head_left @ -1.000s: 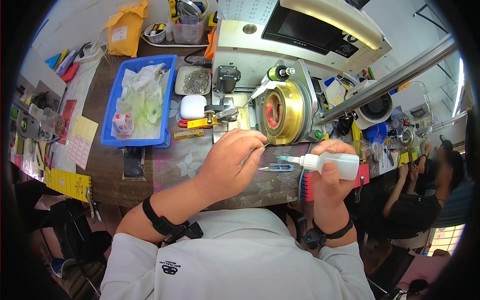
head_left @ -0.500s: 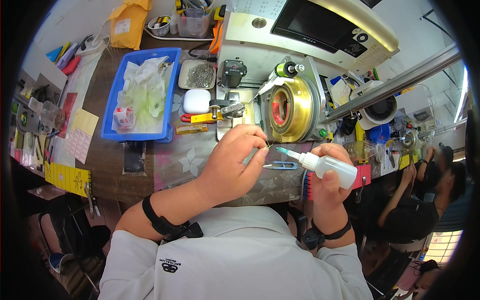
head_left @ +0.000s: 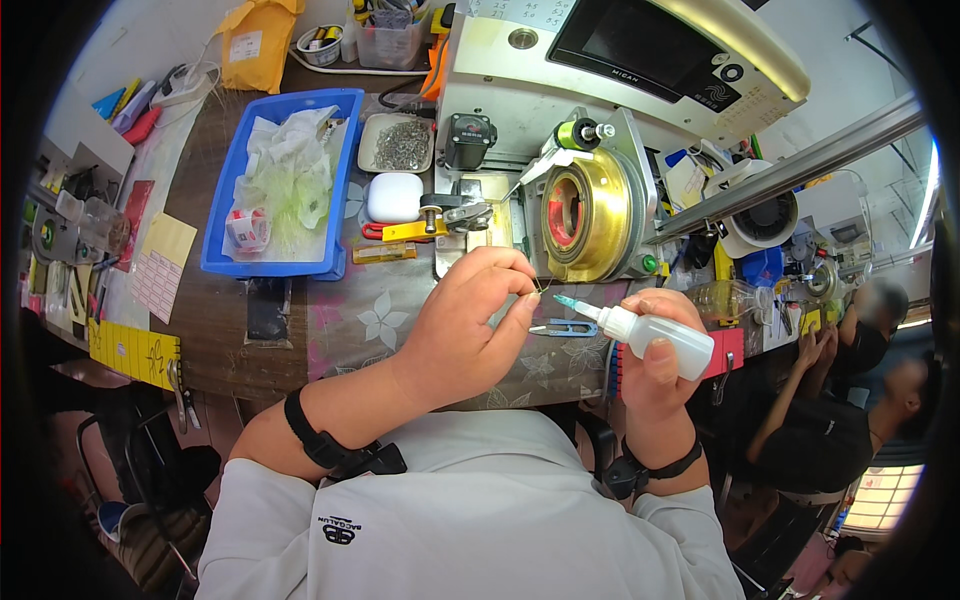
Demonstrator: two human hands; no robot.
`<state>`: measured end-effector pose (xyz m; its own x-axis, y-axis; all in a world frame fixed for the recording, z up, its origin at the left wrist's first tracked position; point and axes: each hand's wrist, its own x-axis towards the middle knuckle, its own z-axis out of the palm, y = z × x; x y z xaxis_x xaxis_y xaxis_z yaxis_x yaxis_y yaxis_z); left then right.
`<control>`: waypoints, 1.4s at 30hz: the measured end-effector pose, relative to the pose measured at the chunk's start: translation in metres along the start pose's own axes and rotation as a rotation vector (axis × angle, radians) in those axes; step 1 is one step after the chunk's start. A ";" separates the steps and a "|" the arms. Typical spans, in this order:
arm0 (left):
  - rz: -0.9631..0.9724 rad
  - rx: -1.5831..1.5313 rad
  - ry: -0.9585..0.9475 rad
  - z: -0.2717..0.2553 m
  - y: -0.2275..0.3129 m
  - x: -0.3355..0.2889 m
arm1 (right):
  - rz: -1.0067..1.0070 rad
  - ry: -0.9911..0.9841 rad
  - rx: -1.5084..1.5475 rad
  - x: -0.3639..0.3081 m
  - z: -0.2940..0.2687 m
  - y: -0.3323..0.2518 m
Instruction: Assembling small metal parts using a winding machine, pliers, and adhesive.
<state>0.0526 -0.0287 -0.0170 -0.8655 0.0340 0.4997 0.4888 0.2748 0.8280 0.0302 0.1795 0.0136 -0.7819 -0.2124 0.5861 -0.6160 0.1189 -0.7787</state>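
Observation:
My left hand [head_left: 478, 318] pinches a fine yellowish-green thread [head_left: 543, 285] between thumb and forefinger; only a short bit of it shows past the fingertips. In my right hand [head_left: 655, 365] is a white squeeze bottle [head_left: 672, 343], tilted so that its narrow greenish tip [head_left: 565, 300] points left, close to the thread. Whether the tip touches the thread I cannot tell. Just below the tip, blue thread snips [head_left: 572, 328] lie on the table. Behind my hands stands a machine [head_left: 500, 110] carrying a large yellow reel [head_left: 590, 215].
A blue tray [head_left: 215, 240] with pale sheets and green threads stands at left. Beside it are a dish of small metal pieces [head_left: 402, 143], a white rounded case [head_left: 395, 198] and a yellow-handled tool [head_left: 412, 232]. Two people [head_left: 815, 430] are at the far right.
Both hands hold nearly the same pose, the bottle tip still near the thread. My view has shifted slightly. At the far right, the people have moved a little.

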 end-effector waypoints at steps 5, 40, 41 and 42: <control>-0.022 -0.032 0.011 0.003 0.001 0.001 | -0.012 0.026 0.020 -0.001 -0.002 0.000; -0.044 0.099 0.058 0.013 0.006 0.005 | 0.236 -0.099 -0.960 -0.048 -0.120 0.076; -0.053 0.092 0.058 0.013 0.007 0.004 | 0.338 -0.121 -0.977 -0.049 -0.114 0.082; -0.064 0.088 0.060 0.012 0.007 0.004 | 0.438 -0.146 -0.989 -0.048 -0.109 0.086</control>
<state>0.0515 -0.0147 -0.0126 -0.8852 -0.0432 0.4632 0.4191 0.3577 0.8345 0.0044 0.3062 -0.0576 -0.9736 -0.0671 0.2181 -0.1424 0.9255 -0.3510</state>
